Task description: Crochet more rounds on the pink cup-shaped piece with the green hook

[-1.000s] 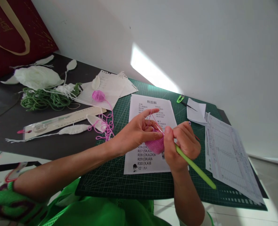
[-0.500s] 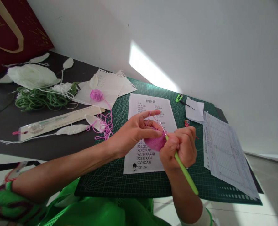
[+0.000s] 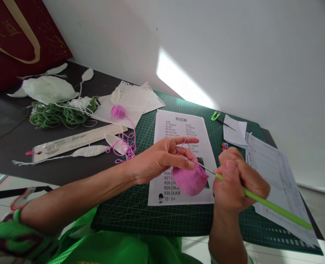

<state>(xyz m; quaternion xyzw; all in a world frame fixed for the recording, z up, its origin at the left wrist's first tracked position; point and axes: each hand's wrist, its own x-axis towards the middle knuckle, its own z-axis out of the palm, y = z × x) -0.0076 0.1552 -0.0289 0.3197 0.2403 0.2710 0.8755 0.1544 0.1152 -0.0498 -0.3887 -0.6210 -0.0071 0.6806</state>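
A: Position of the pink crocheted piece (image 3: pixel 190 182)?

B: Below and slightly right of frame centre, under the left hand's (image 3: pixel 173 156) thumb, above the printed pattern sheet (image 3: pixel 154 196).

A: Hand states?

B: Left: pinching the piece's upper edge, forefinger extended, yarn strand across it. Right hand (image 3: pixel 237 183): gripping the green-handled crochet hook (image 3: pixel 277 208), metal end at that edge; piece just left, not touching.

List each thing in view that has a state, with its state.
Left hand: holding pink crochet piece.
Right hand: gripping hook.
Pink crochet piece: rounded, held over printed sheet.
Hook: tip at piece's edge.
Pink yarn ball: wound, strand trailing loose.
Green yarn: loosely bundled.
Printed sheet: partly hidden.
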